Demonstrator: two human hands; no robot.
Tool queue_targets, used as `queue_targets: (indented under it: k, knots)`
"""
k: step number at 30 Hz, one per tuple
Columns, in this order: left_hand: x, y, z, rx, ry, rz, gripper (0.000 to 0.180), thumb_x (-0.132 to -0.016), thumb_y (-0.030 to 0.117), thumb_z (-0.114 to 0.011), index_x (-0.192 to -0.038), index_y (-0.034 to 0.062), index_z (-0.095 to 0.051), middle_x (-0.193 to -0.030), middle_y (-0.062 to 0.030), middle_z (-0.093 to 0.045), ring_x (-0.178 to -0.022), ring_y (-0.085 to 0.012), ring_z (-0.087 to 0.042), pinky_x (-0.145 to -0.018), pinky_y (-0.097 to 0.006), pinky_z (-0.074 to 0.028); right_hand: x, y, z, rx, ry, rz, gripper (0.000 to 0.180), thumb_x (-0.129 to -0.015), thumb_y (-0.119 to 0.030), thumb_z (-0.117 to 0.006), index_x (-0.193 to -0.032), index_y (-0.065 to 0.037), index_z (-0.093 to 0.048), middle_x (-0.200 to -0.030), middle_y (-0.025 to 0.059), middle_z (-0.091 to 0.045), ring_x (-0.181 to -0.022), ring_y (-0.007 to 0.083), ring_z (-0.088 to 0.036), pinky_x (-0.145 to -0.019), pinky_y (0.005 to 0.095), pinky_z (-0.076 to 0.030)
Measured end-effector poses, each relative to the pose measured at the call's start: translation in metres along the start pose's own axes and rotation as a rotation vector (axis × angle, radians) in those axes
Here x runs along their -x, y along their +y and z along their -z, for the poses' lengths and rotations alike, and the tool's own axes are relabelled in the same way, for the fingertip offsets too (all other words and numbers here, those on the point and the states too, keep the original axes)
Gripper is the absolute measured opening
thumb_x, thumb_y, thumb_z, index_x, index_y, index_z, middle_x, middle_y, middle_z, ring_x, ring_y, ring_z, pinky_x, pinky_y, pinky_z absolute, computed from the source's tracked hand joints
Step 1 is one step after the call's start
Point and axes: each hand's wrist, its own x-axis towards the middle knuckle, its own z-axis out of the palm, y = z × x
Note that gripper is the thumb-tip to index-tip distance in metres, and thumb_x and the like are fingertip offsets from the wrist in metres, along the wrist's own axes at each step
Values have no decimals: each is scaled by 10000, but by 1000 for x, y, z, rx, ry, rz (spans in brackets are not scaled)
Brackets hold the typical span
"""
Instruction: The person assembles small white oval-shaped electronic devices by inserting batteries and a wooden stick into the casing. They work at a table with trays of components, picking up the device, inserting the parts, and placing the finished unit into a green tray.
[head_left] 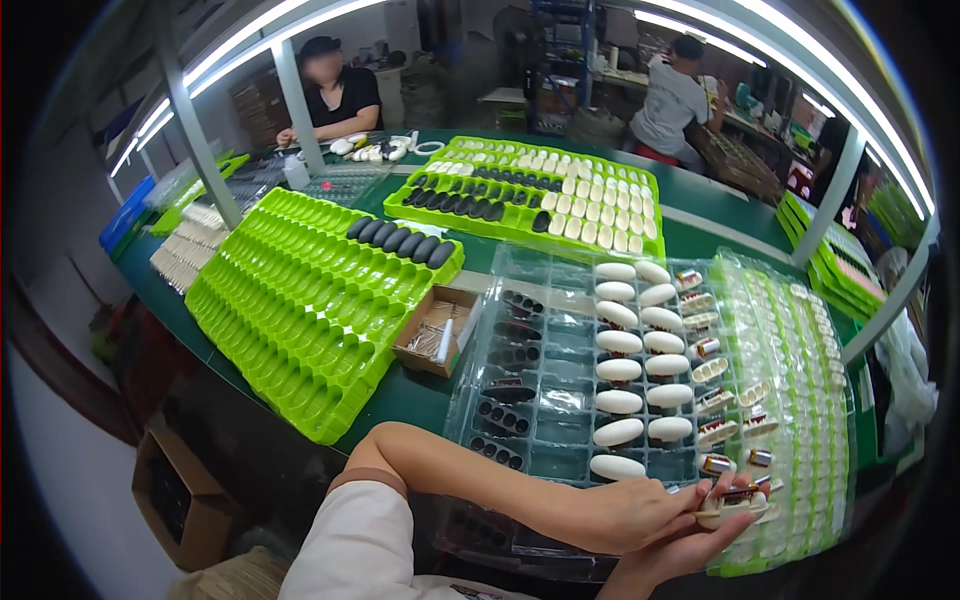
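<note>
Bright tube lights over a green workbench, pale posts, blue shelving behind.

Head-height fisheye view, down toward hands

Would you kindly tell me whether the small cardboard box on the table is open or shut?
Open: thin sticks and a white tube show inside the small cardboard box, with nothing covering its top.

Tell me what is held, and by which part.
The right hand holds a small white casing by its near side; for the left hand, I cannot tell.
</note>
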Motion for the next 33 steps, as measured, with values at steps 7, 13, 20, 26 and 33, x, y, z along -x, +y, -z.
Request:
queue_targets:
  k: [7, 13, 20, 26, 33]
  knots:
    - [-3, -5, -3, 87, 121, -88, 254, -883, 248, -409, -827, 14, -493, -583, -166, -521, -524, -345, -517, -496, -412, -407, 1, -3, -3, 124, 37, 62, 467, -909, -386, -321, -1233, -49, -310, -1052, 26, -423, -913, 110, -391, -825, 250, -327]
    - [-5, -5, 1, 60, 133, -72, 239, -874, 260, -427, -837, 41, -516, -559, -163, -522, -501, -347, -518, -478, -420, -409, 1, -7, 0, 129, -10, 20, 500, -904, -402, -312, -1251, -42, -289, -1068, 23, -426, -975, 103, -404, -860, 265, -330]
    - [-1, -10, 2, -106, 129, -117, 237, -870, 249, -438, -1022, 68, -423, -523, -118, -481, -444, -305, -499, -390, -382, -368, 1, -4, 2, 185, 73, 62, 530, -903, -416, -304, -1269, -34, -274, -1111, 52, -425, -970, 116, -416, -841, 260, -341]
    - [-5, -4, 1, -81, 129, -79, 207, -876, 251, -420, -949, 65, -475, -539, -138, -504, -478, -324, -510, -434, -405, -385, 2, -4, -7, 203, 111, 115, 508, -901, -414, -316, -1249, -44, -300, -1045, 24, -427, -896, 102, -400, -773, 238, -344]
    - [-1, 3, 9, 49, 90, 18, 253, -844, 248, -458, -889, 0, -452, -566, -166, -525, -504, -341, -522, -470, -422, -401, 1, -2, -4, 126, -28, 92, 474, -906, -404, -298, -1238, -66, -302, -1000, 37, -413, -787, 96, -367, -643, 213, -317]
